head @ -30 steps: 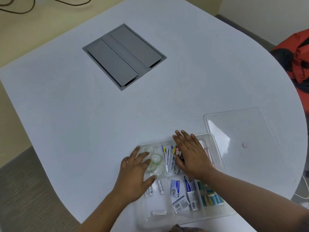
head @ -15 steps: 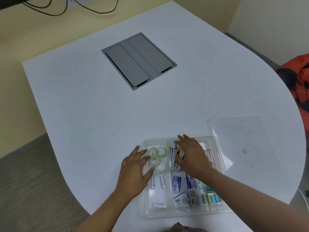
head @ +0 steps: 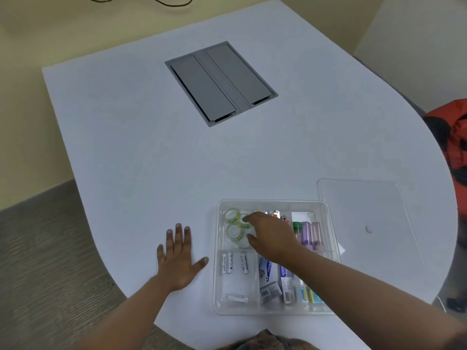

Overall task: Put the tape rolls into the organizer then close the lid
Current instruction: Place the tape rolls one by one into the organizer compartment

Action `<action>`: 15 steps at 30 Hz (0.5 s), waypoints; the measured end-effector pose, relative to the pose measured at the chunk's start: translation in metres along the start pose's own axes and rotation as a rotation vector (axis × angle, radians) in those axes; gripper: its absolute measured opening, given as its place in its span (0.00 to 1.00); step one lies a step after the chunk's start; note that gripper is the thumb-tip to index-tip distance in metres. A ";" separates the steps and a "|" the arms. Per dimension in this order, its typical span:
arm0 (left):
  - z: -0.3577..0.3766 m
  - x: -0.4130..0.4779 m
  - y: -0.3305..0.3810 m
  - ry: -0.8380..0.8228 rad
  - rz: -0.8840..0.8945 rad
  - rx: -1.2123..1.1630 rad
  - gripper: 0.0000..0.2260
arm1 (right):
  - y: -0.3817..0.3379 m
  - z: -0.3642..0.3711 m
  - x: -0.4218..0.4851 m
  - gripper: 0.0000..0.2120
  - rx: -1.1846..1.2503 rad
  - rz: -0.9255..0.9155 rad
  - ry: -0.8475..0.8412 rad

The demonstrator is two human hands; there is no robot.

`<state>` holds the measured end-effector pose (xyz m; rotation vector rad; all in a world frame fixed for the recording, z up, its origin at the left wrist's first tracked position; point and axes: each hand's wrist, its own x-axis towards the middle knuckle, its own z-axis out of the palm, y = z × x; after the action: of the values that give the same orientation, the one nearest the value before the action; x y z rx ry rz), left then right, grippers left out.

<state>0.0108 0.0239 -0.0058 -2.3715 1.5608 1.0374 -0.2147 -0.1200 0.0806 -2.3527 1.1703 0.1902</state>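
White desk [head: 126, 137] with a curved edge, yellowish wall behind, grey cable hatch [head: 221, 83] set in further out. My left hand [head: 177, 258] lay flat on the desk, fingers spread, gripping nothing, just beside the organizer [head: 328, 223]. My right hand [head: 273, 236] was down in the far-left compartment with the fingertips on the tape rolls [head: 233, 223]; couldn't tell if it was pinching one or only nudging them into place. All the rolls I could see were already in there, packed close. They looked light, stiff and a bit slick, so I'd guess the outer rim or a finger through the core is the place to hold. Lid [head: 364, 213] was off, lying flat right of the organizer, touching or nearly touching it. Thin clear plastic, probably bendy, so I'd take it by both edges. Plenty of open desk ahead, but the near edge was close.
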 end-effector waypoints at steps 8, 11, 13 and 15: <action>-0.002 0.005 -0.001 -0.118 -0.008 0.012 0.44 | -0.011 0.011 0.014 0.24 -0.256 -0.036 -0.157; -0.003 0.004 -0.001 -0.123 0.000 0.015 0.44 | -0.013 0.011 0.016 0.25 -0.288 -0.052 -0.137; -0.004 0.003 0.000 -0.126 0.001 0.009 0.44 | -0.015 0.010 0.017 0.25 -0.283 -0.038 -0.122; -0.004 0.003 -0.001 -0.128 0.004 0.007 0.44 | -0.016 0.009 0.020 0.25 -0.312 -0.022 -0.104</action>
<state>0.0136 0.0205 -0.0049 -2.2497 1.5223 1.1579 -0.1893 -0.1215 0.0723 -2.5848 1.1312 0.5146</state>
